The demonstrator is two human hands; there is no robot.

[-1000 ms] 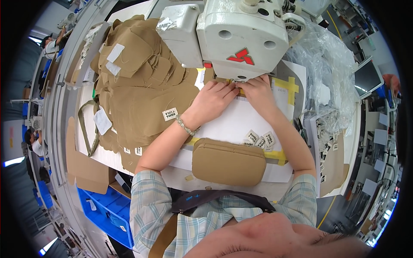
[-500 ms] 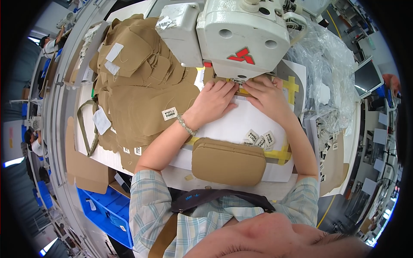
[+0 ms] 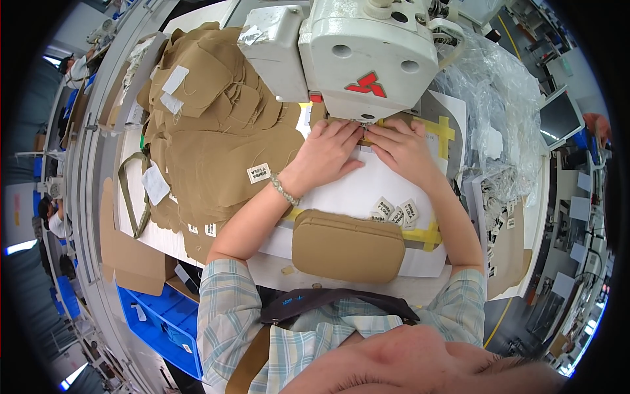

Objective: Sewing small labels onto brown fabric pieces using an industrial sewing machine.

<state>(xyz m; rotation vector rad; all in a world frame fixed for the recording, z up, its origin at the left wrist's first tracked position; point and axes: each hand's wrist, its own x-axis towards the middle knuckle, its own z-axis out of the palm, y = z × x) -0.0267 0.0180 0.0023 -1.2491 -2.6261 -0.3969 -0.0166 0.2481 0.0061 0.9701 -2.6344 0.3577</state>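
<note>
Both my hands lie at the white sewing machine (image 3: 369, 65), fingertips on either side of its needle area. My left hand (image 3: 331, 152) is flat with fingers stretched, pressing on a tan fabric piece (image 3: 318, 113) under the machine head. My right hand (image 3: 405, 150) rests palm down on the right part of the work, fingers extended and slightly bent. The fingers and machine head hide most of that piece. Nearer to me lie several small printed labels (image 3: 396, 212) on white paper. A stack of rounded tan padded pieces (image 3: 348, 247) sits at the table's front edge.
A big pile of cut tan fabric (image 3: 223, 157) fills the left side, with a loose label (image 3: 258, 173) on top. At the right are crumpled clear plastic (image 3: 492, 92) and a box of labels (image 3: 492, 217). A blue crate (image 3: 157, 328) stands low at left.
The fingertips of my right hand have shifted slightly left and toward me. A printed label seen between my fingertips before is now mostly out of sight. My left hand has hardly moved.
</note>
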